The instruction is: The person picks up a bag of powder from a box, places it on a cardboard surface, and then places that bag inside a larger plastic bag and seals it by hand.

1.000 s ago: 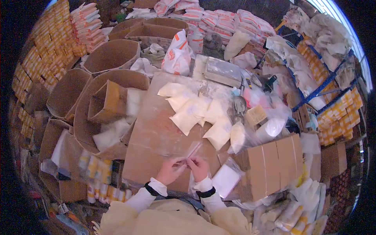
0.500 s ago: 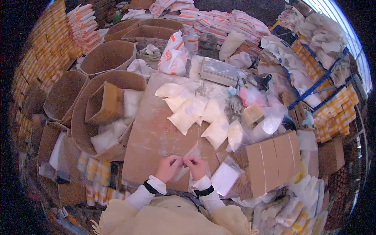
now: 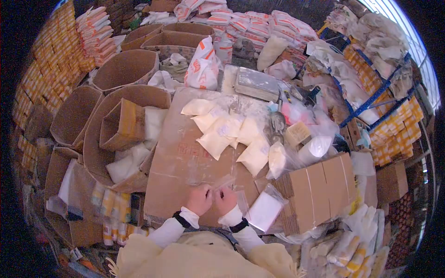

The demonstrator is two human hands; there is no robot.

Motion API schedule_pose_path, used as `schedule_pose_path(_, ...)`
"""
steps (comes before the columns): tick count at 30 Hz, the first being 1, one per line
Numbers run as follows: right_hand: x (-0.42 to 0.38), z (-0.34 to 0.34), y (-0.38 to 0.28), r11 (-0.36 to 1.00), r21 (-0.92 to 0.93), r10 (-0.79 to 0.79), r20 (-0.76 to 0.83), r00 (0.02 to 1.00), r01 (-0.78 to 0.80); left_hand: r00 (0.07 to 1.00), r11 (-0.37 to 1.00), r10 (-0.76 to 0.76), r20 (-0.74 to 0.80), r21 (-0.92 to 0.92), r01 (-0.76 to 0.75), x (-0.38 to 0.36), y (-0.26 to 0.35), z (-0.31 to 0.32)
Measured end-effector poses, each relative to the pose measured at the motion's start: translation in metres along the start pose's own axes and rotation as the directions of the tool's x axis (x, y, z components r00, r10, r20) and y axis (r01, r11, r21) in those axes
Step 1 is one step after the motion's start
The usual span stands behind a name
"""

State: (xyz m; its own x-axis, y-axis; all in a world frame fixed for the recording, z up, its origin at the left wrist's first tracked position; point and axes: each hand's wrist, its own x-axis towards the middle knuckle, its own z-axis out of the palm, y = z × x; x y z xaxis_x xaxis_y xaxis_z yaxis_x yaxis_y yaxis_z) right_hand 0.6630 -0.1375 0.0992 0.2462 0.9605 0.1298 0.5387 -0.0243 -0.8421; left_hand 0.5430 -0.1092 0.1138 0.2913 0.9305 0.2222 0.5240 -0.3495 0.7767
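Note:
My left hand (image 3: 200, 199) and my right hand (image 3: 225, 199) are close together above the front of a cardboard sheet (image 3: 171, 157). Both have their fingers curled closed on a thin clear plastic bag (image 3: 225, 181), which sticks out past the fingertips. Its outline is faint and partly hidden by the hands. Beyond them lie several filled cream-coloured pouches (image 3: 217, 141) in a loose pile. Right of my right hand is a stack of white sheets in clear plastic (image 3: 265, 211).
Flattened cartons (image 3: 320, 192) tied with string are at the right. A metal scoop (image 3: 277, 123) and a weighing scale (image 3: 257, 84) sit farther back. Open cardboard boxes (image 3: 125, 69) line the left side, and a white and orange sack (image 3: 202, 65) stands behind the sheet.
My fingertips were meeting at the bag; now the hands have turned and moved slightly apart. The bag, hanging lower before, now extends forward from the fingers.

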Motion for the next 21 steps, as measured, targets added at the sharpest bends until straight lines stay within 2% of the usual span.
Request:
schedule_pose_path(2,-0.001,0.002,0.004,0.997,-0.073,-0.044,-0.057,0.997,0.040,0.980,0.981,-0.180,-0.080,0.057,0.185,0.004,-0.012,0.007)
schedule_pose_path(3,-0.002,-0.002,0.006,0.995,-0.100,-0.014,-0.071,0.997,0.007,0.957,0.958,-0.264,-0.123,0.079,0.275,0.006,-0.018,0.006)
schedule_pose_path(5,-0.004,-0.016,0.014,0.987,-0.151,0.042,-0.101,0.994,-0.057,0.923,0.923,-0.384,-0.012,-0.019,0.383,0.017,-0.040,-0.019)
schedule_pose_path(6,-0.001,-0.021,0.014,0.989,-0.143,0.024,-0.072,0.997,-0.035,0.898,0.896,-0.437,0.045,-0.066,0.439,0.023,-0.046,-0.026)
schedule_pose_path(8,0.004,-0.026,0.010,0.993,-0.122,-0.003,-0.015,1.000,0.001,0.964,0.956,-0.260,0.064,0.157,0.247,0.024,-0.026,-0.032)
schedule_pose_path(9,0.008,-0.027,0.006,0.979,-0.195,-0.053,0.060,0.997,0.063,0.981,0.954,-0.169,0.090,0.265,0.140,0.024,-0.014,-0.034)
schedule_pose_path(10,0.012,-0.027,0.001,0.957,-0.260,-0.097,0.136,0.986,0.130,0.996,0.954,0.022,0.081,0.297,-0.046,0.028,-0.006,-0.032)
schedule_pose_path(11,0.015,-0.026,-0.002,0.927,-0.319,-0.135,0.211,0.968,0.199,0.973,0.916,0.216,0.081,0.330,-0.230,0.033,0.002,-0.029)
schedule_pose_path(12,0.016,-0.023,0.000,0.918,-0.338,-0.122,0.253,0.960,0.206,0.912,0.841,0.401,0.087,0.360,-0.404,0.036,0.005,-0.028)
schedule_pose_path(14,0.024,-0.015,0.009,0.898,-0.381,-0.090,0.328,0.940,0.219,0.950,0.920,0.241,0.198,0.266,-0.289,0.042,-0.017,-0.010)
schedule_pose_path(15,0.026,-0.012,0.014,0.901,-0.375,-0.137,0.233,0.963,0.219,0.952,0.949,0.164,0.257,0.222,-0.224,0.046,-0.030,-0.001)
schedule_pose_path(17,0.021,-0.008,0.026,0.905,-0.363,-0.220,0.044,0.974,0.221,0.942,0.961,0.105,0.320,0.210,-0.178,0.053,-0.049,0.002)
schedule_pose_path(18,0.021,-0.012,0.032,0.935,-0.332,-0.089,0.129,0.988,0.128,0.934,0.966,0.073,0.350,0.208,-0.154,0.058,-0.058,-0.001)
schedule_pose_path(20,0.017,-0.023,0.053,0.950,-0.311,0.129,0.269,0.954,-0.040,0.954,0.982,0.030,0.297,0.172,-0.084,0.065,-0.070,-0.016)
schedule_pose_path(21,0.018,-0.025,0.068,0.948,-0.319,0.129,0.302,0.944,-0.027,0.964,0.988,0.003,0.266,0.151,-0.045,0.068,-0.074,-0.020)
